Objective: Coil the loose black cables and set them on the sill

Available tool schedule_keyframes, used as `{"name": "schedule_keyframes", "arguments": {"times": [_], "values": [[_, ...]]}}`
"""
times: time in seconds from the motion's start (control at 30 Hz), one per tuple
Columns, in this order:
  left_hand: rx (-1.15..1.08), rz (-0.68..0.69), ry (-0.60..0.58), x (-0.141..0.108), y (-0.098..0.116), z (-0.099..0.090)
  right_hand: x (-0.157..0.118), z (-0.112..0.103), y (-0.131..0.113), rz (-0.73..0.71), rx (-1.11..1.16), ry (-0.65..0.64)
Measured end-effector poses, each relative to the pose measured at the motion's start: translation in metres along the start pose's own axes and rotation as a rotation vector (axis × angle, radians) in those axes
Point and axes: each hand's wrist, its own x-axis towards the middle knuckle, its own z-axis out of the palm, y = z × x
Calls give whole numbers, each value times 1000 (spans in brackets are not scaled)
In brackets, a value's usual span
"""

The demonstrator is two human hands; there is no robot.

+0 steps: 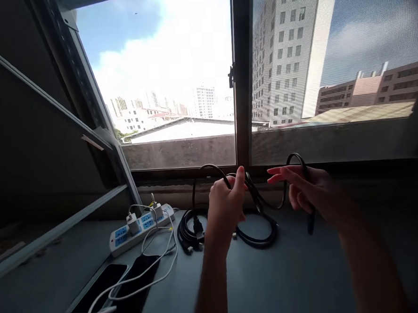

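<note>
My left hand point(223, 207) is closed around a black cable point(296, 155), thumb pointing up. From there the cable sags across to my right hand point(312, 185), which has it looped over and through the fingers. The index finger of that hand points left, while its lower fingers curl in. A loose dark cable end hangs beneath the right palm. Below and between the hands, a coiled black cable point(258, 243) rests on the grey tabletop point(273, 285). Left of my left wrist lies another black cable coil point(181, 233) with a dark plug point(198, 225) on it.
A white power strip point(120, 247) with two white chargers point(132, 223) stands at the left. White cables point(166, 272) trail over two flat dark devices point(137, 283). Behind the table is a window with a dark frame point(241, 102). Metal bars point(57, 227) cross the left side.
</note>
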Motion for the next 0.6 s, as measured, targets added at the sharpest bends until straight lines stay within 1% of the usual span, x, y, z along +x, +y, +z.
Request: {"name": "schedule_keyframes", "arguments": {"times": [0.1,0.17,0.23,0.33,0.43,0.5,0.6], "values": [[31,-27,110,8,-5,-3,-1,-14,4,4,-166,132],[27,-22,141,14,-8,-8,-2,-22,5,10,-264,202],[2,-28,91,18,-10,-12,-1,-26,5,3,-293,206],[-43,-105,-31,19,-7,-12,1,-21,3,-40,-278,147],[-51,-179,-115,17,-3,-6,5,-10,3,-106,-281,88],[-41,-181,-162,16,-3,1,8,-4,4,-148,-290,65],[-16,-155,-191,20,-12,9,11,2,6,-201,-269,69]]}}
